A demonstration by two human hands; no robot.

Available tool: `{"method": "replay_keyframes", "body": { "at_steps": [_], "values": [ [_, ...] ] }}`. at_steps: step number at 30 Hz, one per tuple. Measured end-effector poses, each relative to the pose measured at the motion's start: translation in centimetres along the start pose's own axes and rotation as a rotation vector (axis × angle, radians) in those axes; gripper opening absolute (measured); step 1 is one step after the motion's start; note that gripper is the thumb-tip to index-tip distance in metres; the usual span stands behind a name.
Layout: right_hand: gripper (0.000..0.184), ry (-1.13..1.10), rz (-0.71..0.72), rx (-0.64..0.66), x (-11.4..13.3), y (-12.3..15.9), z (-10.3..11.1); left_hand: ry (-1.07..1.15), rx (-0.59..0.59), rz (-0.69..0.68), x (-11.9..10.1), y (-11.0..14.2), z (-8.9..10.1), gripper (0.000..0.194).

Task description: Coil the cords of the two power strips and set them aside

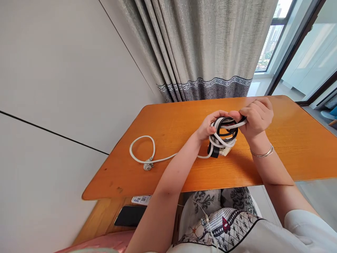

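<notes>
My left hand (pixel 207 125) is closed around a coiled bundle of white and black cable (pixel 223 135), its thumb across the loops. Gripped in my right hand (pixel 256 116) is a stretch of the white cable (pixel 240 123) at the bundle's right side. Under the coil, a black block (pixel 214 151) and a pale connector-like piece (pixel 225 151) show partly; the loops cover the rest. From the bundle the white cable runs left beneath my left forearm. It curves into a loop on the table and ends in a grey-white plug (pixel 148 164).
The orange wooden table (pixel 168 116) has a rounded left corner near a white wall panel. Behind it hangs a grey curtain (pixel 210 45), with a window at right. Below the table's front edge lie a black phone (pixel 130 215) and a white printed card (pixel 141 200).
</notes>
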State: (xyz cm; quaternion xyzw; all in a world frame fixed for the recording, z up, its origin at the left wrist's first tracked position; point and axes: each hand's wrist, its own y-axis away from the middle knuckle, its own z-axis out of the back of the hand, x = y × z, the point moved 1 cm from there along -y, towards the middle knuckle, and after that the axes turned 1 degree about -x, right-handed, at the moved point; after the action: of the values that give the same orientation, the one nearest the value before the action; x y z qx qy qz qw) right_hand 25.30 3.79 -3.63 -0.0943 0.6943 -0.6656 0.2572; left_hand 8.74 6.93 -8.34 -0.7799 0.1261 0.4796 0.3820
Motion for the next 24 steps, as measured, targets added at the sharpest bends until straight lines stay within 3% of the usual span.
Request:
{"method": "replay_keyframes", "body": {
  "at_steps": [3,7,10,14,17,20,24],
  "values": [
    [0.061,-0.002,-0.135,0.071,-0.3,-0.1,-0.4,0.048,0.011,0.067,0.6,-0.3,0.0,0.085],
    [0.055,0.041,-0.417,0.221,-1.0,-0.5,-0.6,0.064,-0.012,0.143,1.1,-0.6,1.0,0.077],
    [0.049,0.054,-0.525,0.244,-1.8,-0.6,-0.2,0.014,-0.024,0.163,1.0,-0.5,1.9,0.081],
    [0.039,0.064,-0.591,0.243,-3.2,-0.2,0.0,-0.221,0.176,0.317,0.9,0.0,1.7,0.097],
    [0.032,0.027,-0.661,0.250,-4.1,-0.1,0.1,-0.388,0.238,0.440,1.2,0.2,1.0,0.084],
    [0.028,-0.100,-0.764,0.308,-4.8,-0.5,0.4,-0.416,0.149,0.375,1.4,0.0,1.1,0.069],
    [0.033,-0.524,-0.878,0.615,-5.4,-1.1,1.4,-0.322,0.056,0.294,1.3,-0.4,2.8,0.063]
  ]
}}
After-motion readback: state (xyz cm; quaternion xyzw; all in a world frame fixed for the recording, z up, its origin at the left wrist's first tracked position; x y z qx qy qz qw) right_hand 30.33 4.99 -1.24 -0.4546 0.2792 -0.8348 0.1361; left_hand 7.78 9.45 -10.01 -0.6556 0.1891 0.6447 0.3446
